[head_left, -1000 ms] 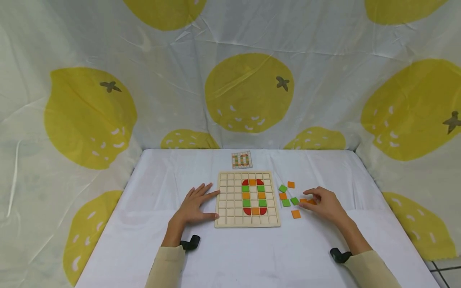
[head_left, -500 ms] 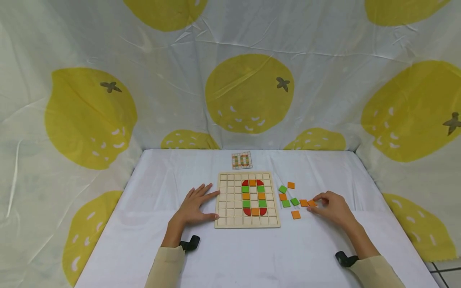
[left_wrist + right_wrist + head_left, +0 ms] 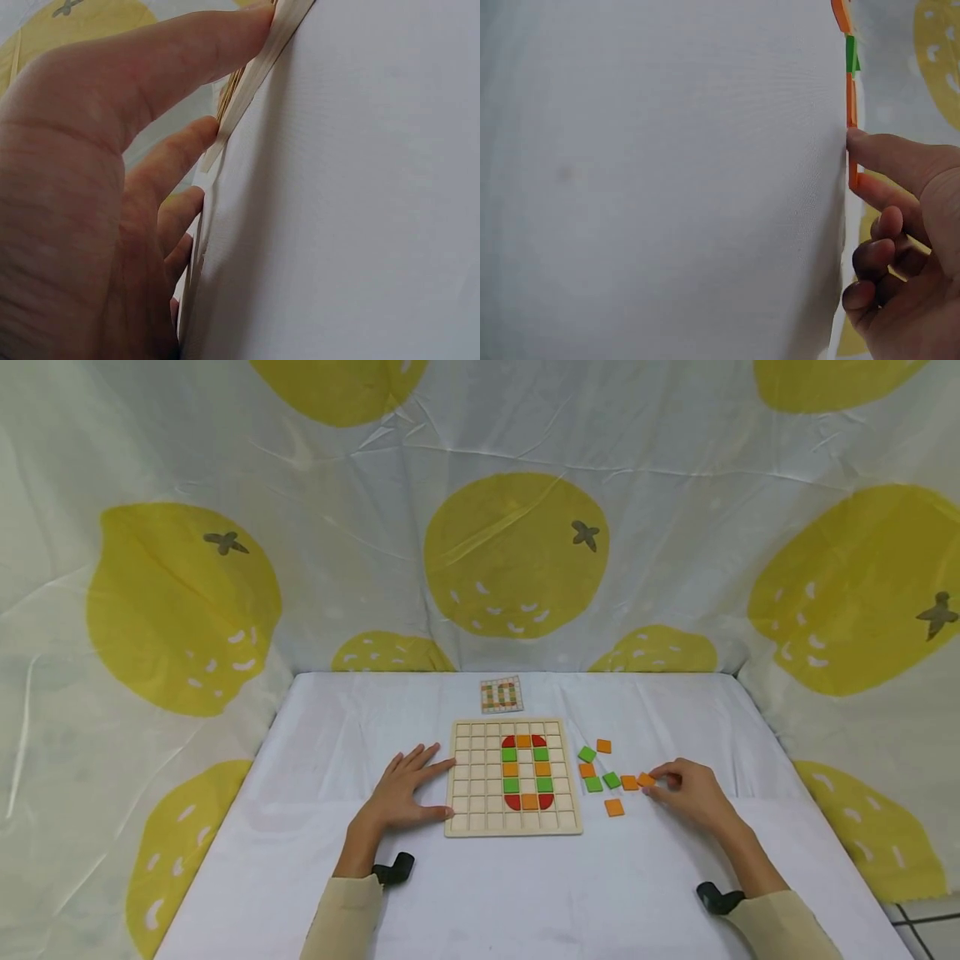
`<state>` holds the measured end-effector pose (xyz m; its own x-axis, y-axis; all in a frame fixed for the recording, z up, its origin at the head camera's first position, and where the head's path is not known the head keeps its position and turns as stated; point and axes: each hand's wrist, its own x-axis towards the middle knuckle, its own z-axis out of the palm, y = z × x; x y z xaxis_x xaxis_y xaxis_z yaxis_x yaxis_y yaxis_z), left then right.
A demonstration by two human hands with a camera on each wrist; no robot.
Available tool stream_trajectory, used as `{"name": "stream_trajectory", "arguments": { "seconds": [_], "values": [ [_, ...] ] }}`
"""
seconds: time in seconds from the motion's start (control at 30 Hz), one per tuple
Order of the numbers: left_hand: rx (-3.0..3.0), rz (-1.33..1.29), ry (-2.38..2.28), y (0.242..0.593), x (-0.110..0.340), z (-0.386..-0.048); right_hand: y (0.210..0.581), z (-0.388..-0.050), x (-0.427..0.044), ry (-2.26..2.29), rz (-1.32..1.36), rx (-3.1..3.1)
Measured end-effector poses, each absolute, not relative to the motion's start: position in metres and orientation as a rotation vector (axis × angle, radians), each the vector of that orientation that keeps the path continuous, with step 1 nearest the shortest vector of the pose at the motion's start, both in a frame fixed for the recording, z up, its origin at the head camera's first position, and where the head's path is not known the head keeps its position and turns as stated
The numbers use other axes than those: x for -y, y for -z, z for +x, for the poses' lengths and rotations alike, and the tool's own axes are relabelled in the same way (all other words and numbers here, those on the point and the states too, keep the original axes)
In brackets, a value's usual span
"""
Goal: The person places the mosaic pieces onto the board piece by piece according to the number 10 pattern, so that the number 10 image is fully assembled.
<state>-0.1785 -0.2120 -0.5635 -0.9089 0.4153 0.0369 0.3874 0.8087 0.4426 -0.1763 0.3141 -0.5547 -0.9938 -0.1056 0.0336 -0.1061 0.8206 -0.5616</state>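
Observation:
In the head view, a light wooden grid board (image 3: 470, 822) lies flat, with red, green and orange pieces set in a ring shape on its right half. My left hand (image 3: 401, 792) rests beside it, fingers spread, the thumb and index fingertip touching its left edge. To the right of the board, my right hand (image 3: 693, 793) pinches an orange square tile (image 3: 646, 780) between thumb and index finger, low at the tabletop. Another orange tile (image 3: 629, 783) lies just left of that one. The right wrist view shows the thumb (image 3: 889, 154) against the pinched tile's edge.
Loose green tiles (image 3: 587, 754) and orange tiles (image 3: 614, 808) lie scattered between the board and my right hand. A small pattern card (image 3: 501, 694) lies behind the board. Lemon-printed cloth (image 3: 517, 556) stands at the back and sides of the white-covered table (image 3: 510, 893).
My right hand has shifted right and slightly toward me, uncovering two orange tiles; its thumb and index finger now hold the rightmost. My left hand has stayed at the board's edge.

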Motion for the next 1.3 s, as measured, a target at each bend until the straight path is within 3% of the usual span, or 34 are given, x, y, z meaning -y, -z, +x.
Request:
{"name": "stream_trajectory", "arguments": {
  "seconds": [0.43,1.3],
  "values": [
    [-2.915,0.614,-0.703,0.564,0.214,-0.177,0.545,-0.200,-0.282,-1.046,0.227,2.980],
    [-2.912,0.608,-0.658,0.565,0.212,-0.181,0.542,-0.267,-0.132,-1.270,0.665,2.920]
  ]
}}
